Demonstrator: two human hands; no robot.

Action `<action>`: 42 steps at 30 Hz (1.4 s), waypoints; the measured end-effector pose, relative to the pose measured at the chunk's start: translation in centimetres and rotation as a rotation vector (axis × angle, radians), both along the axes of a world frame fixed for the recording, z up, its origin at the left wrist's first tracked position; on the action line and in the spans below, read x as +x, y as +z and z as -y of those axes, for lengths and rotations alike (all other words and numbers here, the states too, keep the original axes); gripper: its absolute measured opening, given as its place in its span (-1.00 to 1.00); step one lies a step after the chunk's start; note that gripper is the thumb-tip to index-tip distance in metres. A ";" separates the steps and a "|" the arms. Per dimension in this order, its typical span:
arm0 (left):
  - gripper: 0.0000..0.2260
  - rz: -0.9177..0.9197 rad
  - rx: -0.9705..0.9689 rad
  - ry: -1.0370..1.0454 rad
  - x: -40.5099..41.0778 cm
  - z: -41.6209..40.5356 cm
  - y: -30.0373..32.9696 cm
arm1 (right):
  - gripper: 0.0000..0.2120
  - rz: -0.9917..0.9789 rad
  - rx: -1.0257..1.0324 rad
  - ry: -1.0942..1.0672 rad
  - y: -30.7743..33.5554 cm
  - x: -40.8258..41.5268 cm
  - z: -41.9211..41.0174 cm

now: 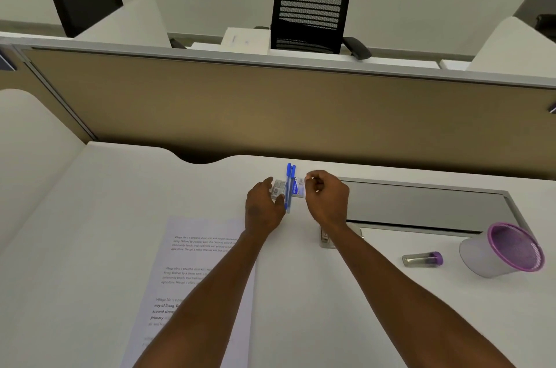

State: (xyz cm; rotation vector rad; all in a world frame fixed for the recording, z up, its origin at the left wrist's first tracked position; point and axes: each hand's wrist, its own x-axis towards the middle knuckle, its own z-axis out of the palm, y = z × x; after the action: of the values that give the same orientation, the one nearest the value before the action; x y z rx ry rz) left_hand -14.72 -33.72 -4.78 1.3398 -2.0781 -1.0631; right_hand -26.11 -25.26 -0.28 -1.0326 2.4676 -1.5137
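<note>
A small clear pack of blue pens (289, 187) with a printed card lies on the white desk (90, 217) near the far partition. My left hand (264, 208) holds the pack's left side between thumb and fingers. My right hand (326, 199) pinches the pack's right edge with curled fingers. A printed sheet of paper (180, 271) lies on the desk under my left forearm.
A purple-rimmed mesh cup (505, 250) lies tipped on its side at the right, with a small purple-capped tube (422, 259) beside it. A grey cable-tray lid (421, 205) runs along the desk's back right. A small metal item (326, 238) sits under my right wrist. Beyond the tan partition (270, 109) stand two black chairs.
</note>
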 end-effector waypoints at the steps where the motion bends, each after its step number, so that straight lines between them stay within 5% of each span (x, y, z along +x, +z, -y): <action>1: -0.48 0.000 0.010 0.009 0.0 0.0 0.1 | -0.91 0.012 -0.020 -0.003 0.7 -0.2 0.2; 8: -0.52 -0.036 0.040 0.042 0.0 0.0 0.2 | -0.88 0.196 -0.094 -0.113 2.4 -2.4 -0.3; 16: -0.49 -0.018 0.045 -0.017 0.2 -0.1 0.4 | -0.89 0.184 -0.077 -0.302 2.1 -6.9 -9.4; 20: -0.50 -0.027 0.019 0.012 0.6 0.1 0.3 | -0.88 0.020 0.065 -0.383 1.4 -8.6 -17.1; 27: -0.54 -0.054 -0.047 0.051 1.7 -1.5 1.5 | -0.54 -0.239 0.603 0.069 -1.4 -8.4 -24.4; 32: -0.63 -0.230 -0.025 0.095 3.5 -5.7 3.5 | -0.75 -0.235 0.631 0.006 -1.0 -7.3 -24.1; 36: -0.76 -0.301 0.093 0.080 5.4 -9.2 5.1 | -0.72 -0.049 0.402 -0.095 1.6 -4.9 -21.6; 42: -0.64 -0.299 0.370 -0.304 6.8 -11.2 9.4 | -0.70 -0.279 0.300 0.421 6.2 1.2 -15.2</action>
State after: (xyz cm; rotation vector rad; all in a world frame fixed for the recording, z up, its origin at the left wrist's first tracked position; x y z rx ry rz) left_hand -7.88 -22.53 4.61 0.9530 -1.9575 -1.7310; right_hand -24.90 -10.04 5.90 -1.6529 2.3291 -0.8981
